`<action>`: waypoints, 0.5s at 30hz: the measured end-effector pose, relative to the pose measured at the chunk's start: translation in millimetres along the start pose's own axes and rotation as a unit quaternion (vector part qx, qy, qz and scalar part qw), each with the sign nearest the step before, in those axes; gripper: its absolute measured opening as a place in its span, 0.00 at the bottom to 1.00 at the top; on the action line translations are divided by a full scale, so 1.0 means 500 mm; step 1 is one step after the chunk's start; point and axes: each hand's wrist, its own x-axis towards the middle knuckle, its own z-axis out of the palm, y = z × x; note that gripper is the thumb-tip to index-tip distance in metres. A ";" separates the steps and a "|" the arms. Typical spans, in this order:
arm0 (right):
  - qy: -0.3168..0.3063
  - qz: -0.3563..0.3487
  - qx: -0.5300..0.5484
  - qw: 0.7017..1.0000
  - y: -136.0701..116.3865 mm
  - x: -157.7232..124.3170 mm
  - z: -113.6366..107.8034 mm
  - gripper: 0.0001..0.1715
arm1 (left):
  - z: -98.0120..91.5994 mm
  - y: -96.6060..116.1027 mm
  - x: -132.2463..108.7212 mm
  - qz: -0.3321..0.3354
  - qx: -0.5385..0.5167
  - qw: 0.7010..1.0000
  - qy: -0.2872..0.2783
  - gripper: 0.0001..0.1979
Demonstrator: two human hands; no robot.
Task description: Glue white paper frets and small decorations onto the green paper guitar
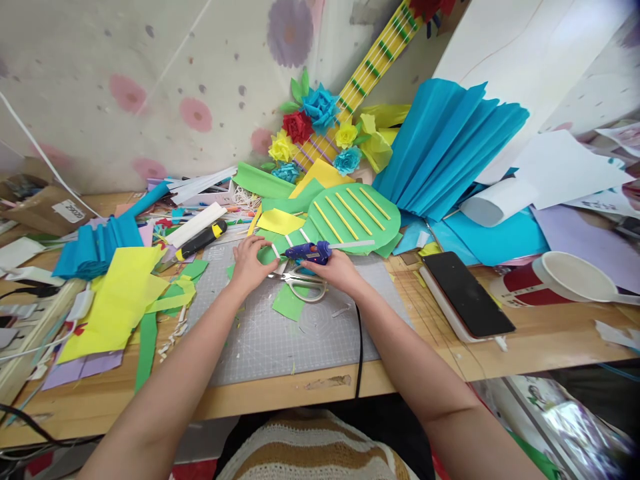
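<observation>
My right hand (pixel 336 267) is wrapped round a blue glue gun (pixel 307 252), with a pale glue stick (pixel 354 244) jutting from its back. The nozzle points left, towards my left hand (pixel 251 263). There, thumb and forefinger grip a short white strip (pixel 275 251) at its two ends, over green paper. Just beyond lies a green guitar-body-shaped paper piece (pixel 353 217) with yellow strips across it and more white strips near its lower left. White-handled scissors (pixel 305 287) rest on the grey cutting mat (pixel 300 350) below my hands, beside a green paper scrap (pixel 289 303).
A yellow-black cutter (pixel 203 240) and yellow paper (pixel 107 303) lie left. Blue crepe paper (pixel 445 147), a phone (pixel 467 293) and a paper cup (pixel 555 277) stand right. A paper-flower guitar (pixel 380 60) leans behind. The gun's black cord (pixel 359 347) crosses the table edge.
</observation>
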 end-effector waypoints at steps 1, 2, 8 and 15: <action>-0.001 -0.002 -0.004 1.000 -0.001 0.001 0.001 0.22 | 0.001 -0.001 0.000 0.001 0.001 1.000 0.000 0.15; -0.002 -0.001 -0.008 1.000 -0.003 0.001 0.001 0.22 | 0.001 -0.002 -0.001 0.002 0.002 1.000 -0.001 0.15; -0.008 -0.002 -0.020 1.000 -0.013 -0.001 -0.002 0.20 | 0.003 -0.003 0.000 0.005 0.002 1.000 -0.004 0.15; -0.018 -0.004 -0.037 0.999 -0.023 -0.002 -0.009 0.19 | 0.003 -0.003 0.000 -0.001 -0.004 1.000 -0.004 0.15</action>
